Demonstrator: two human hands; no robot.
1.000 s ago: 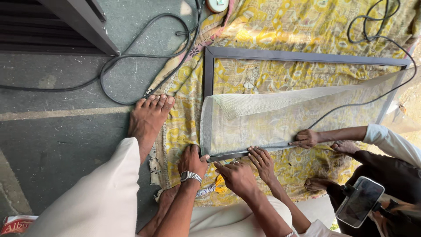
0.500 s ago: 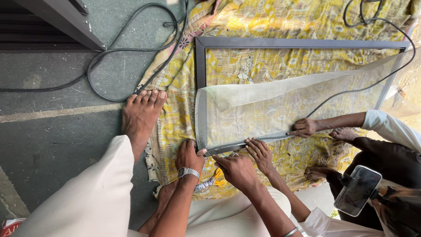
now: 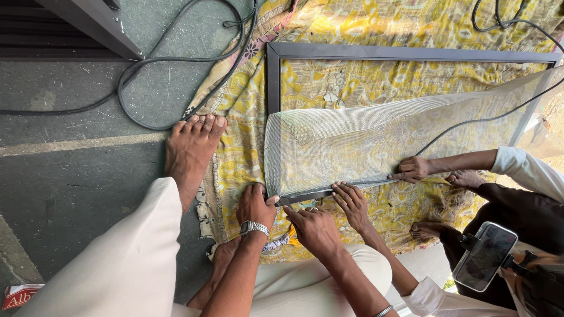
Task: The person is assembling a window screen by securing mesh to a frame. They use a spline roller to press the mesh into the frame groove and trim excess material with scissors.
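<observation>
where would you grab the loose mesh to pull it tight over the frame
Take the mesh by its folded-over free upper edge, from the far side. That edge lies loose and raised, while the near edge is pinned to the frame by the left hand and right hand.

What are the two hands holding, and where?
Left hand and right hand press the white mesh onto the grey frame at its near corner.

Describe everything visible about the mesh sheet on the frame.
The mesh sheet is pale, fine and see-through, lying over the lower part of the dark frame on the yellow cloth. Its top edge is folded back. The left hand, right hand and two other hands press its lower edge.
</observation>
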